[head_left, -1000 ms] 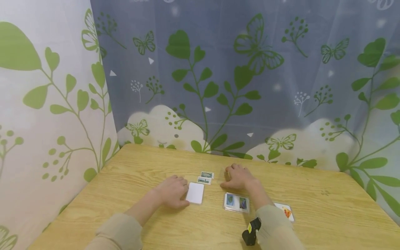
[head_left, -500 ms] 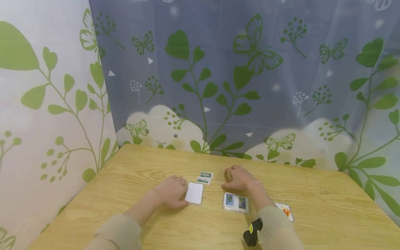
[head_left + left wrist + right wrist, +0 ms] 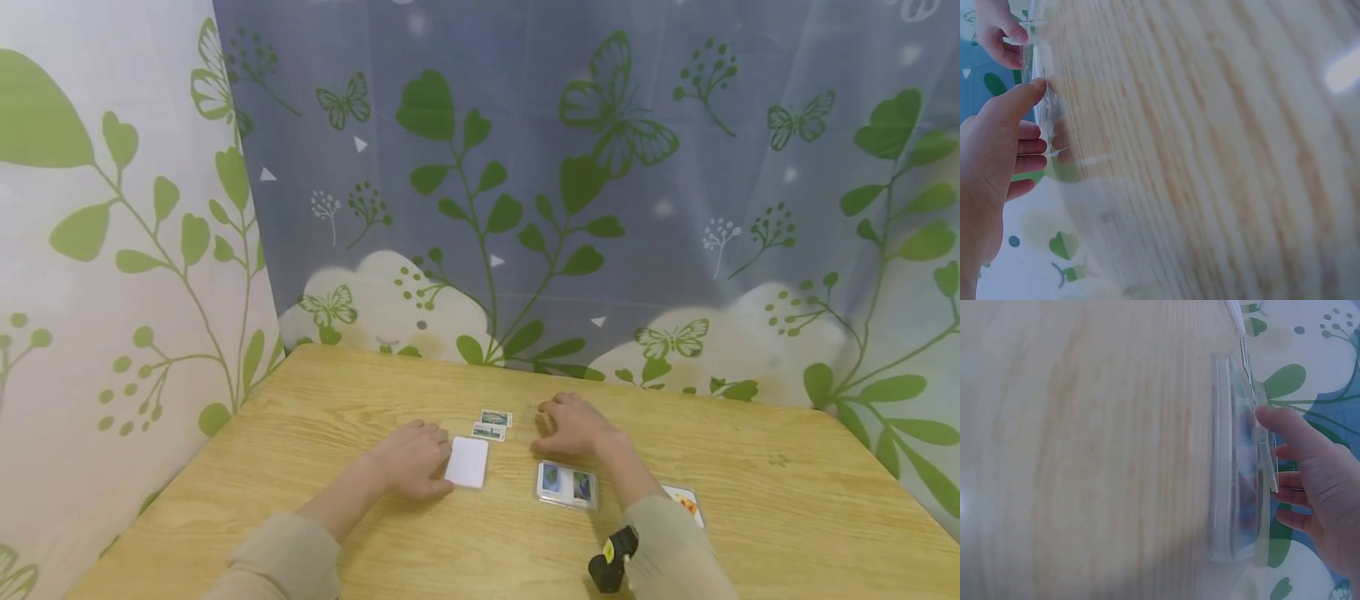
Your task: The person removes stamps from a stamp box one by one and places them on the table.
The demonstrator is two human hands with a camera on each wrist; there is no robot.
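A blank white card (image 3: pixel 467 462) lies on the wooden table, with my left hand (image 3: pixel 414 461) resting at its left edge. The thumb touches the near corner and the other fingers touch farther up. My right hand (image 3: pixel 573 426) pinches the edge of a small clear plastic case (image 3: pixel 528 422), thumb nearest me and fingers beyond. The right wrist view shows this thumb and fingers around the clear piece (image 3: pixel 1267 450). Between the two hands, a pair of small green picture stamps (image 3: pixel 491 423) lies partly overlapped.
Nearer me sits a clear case (image 3: pixel 567 486) holding two picture stamps, just in front of the right hand. A card with an orange picture (image 3: pixel 686 504) is half hidden behind the right sleeve. A black device (image 3: pixel 613 560) is at the right wrist. A patterned curtain (image 3: pixel 525 208) borders the table's back.
Both hands keep their places at the white card and the clear case. The black device by the right sleeve has shifted slightly to the right.
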